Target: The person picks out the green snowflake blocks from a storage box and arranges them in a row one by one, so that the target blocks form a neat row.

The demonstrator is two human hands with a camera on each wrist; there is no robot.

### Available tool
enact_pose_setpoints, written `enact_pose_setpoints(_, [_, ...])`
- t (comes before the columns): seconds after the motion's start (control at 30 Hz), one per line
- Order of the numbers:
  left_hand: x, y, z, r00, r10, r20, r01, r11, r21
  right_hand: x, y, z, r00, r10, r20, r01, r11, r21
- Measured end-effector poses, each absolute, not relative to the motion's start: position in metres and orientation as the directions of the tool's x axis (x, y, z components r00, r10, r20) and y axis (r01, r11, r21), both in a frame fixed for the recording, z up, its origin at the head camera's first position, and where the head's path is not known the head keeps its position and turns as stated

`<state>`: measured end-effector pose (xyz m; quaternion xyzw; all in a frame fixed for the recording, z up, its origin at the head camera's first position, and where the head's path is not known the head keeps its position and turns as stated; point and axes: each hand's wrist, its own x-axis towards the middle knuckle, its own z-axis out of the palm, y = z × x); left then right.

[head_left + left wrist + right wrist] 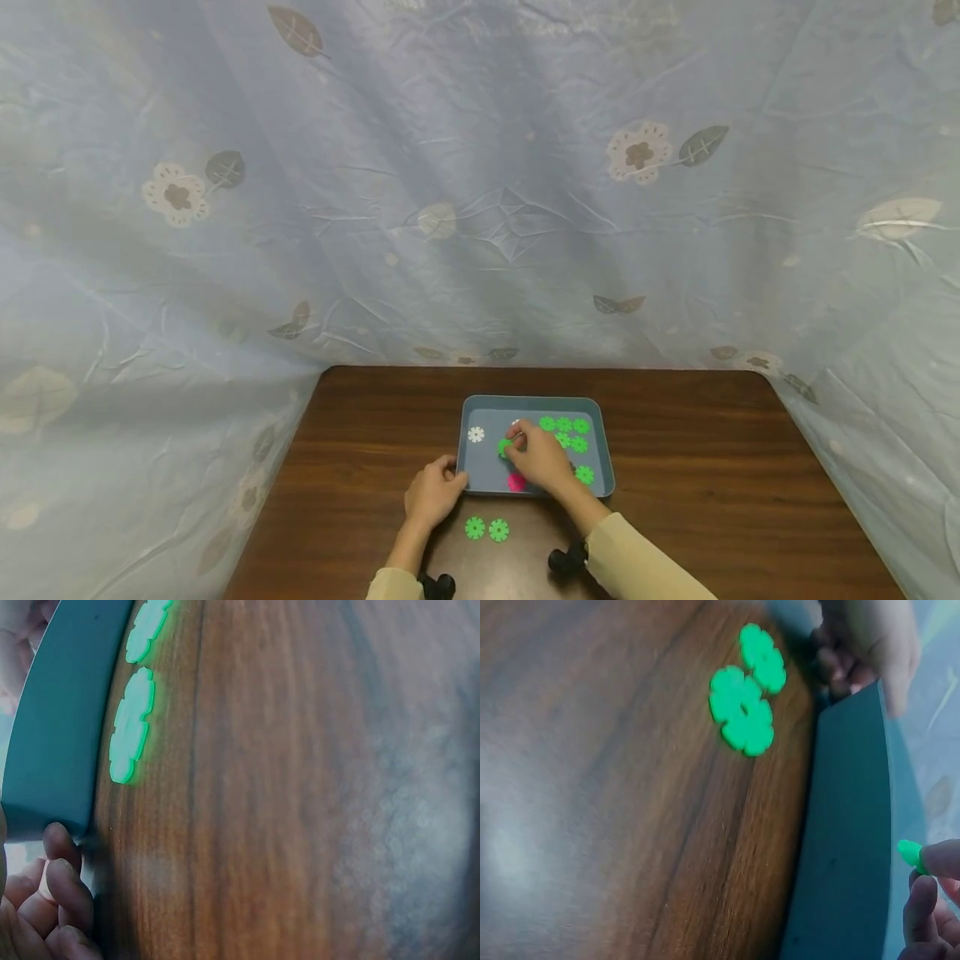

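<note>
Your right hand [542, 456], reaching in from the near right, pinches a green disc [504, 449] by its edge over the left half of the tray [480, 468]. Your left hand [433, 493] grips the tray's near left corner.

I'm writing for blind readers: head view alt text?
The right hand pinches a green notched disc over a blue tray of discs, mostly green; the left hand holds the tray's corner. Two green discs lie on the wooden table.
</note>
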<state>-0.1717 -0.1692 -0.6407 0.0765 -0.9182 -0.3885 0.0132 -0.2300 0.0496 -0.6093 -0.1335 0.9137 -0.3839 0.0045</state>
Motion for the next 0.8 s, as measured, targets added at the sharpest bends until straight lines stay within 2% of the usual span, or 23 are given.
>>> enact_pose_setpoints(0.13, [-0.172,-0.169,-0.639,-0.987,-0.157,-0.041,-0.139,0.685,0.716,-0.213,0.052,-0.598,-0.960,-0.257,0.110,-0.248,0.597,-0.763])
enact_pose_setpoints(0.37, [-0.170,-0.169,-0.637,-0.987,-0.152,-0.043,-0.137,0.685,0.716,-0.179,0.057,-0.592,-0.940,-0.288,0.180,-0.309,0.506,-0.806])
enact_pose_setpoints(0.6, [-0.170,-0.169,-0.638,-0.989,-0.143,-0.037,-0.126,0.688,0.715,-0.150,0.066,-0.599,-0.940,-0.314,0.132,-0.273,0.465,-0.842])
enact_pose_setpoints(0.8, [-0.170,-0.167,-0.637,-0.987,-0.152,-0.050,-0.142,0.688,0.712,-0.135,0.074,-0.612,-0.948,-0.310,0.076,-0.229,0.495,-0.838])
